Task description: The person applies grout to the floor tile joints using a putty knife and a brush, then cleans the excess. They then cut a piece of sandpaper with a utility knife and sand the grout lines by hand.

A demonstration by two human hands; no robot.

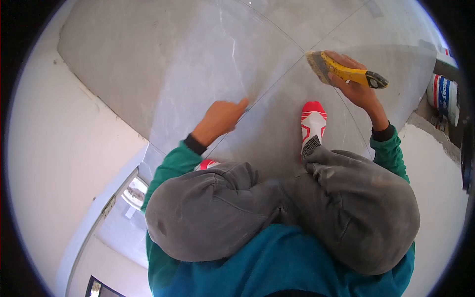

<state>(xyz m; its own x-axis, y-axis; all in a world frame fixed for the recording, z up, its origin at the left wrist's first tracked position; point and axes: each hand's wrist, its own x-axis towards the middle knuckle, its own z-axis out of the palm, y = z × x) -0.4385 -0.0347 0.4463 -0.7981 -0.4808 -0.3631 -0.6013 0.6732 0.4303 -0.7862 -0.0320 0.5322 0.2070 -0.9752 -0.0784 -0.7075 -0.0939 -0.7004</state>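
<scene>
My right hand is wrapped round the yellow and black handle of a brush. The pale bristles point to the left and lie near a crossing of joints in the grey tiled floor. My left hand is low over a dark diagonal joint, its fingers curled together and the tips at the line. Something small and bluish shows at those fingertips, too blurred to name.
My feet in red and white socks are on the tiles below my bent knees. Pale walls rise on both sides. A white, red and blue bucket stands at the far right. A doorway is at the lower left.
</scene>
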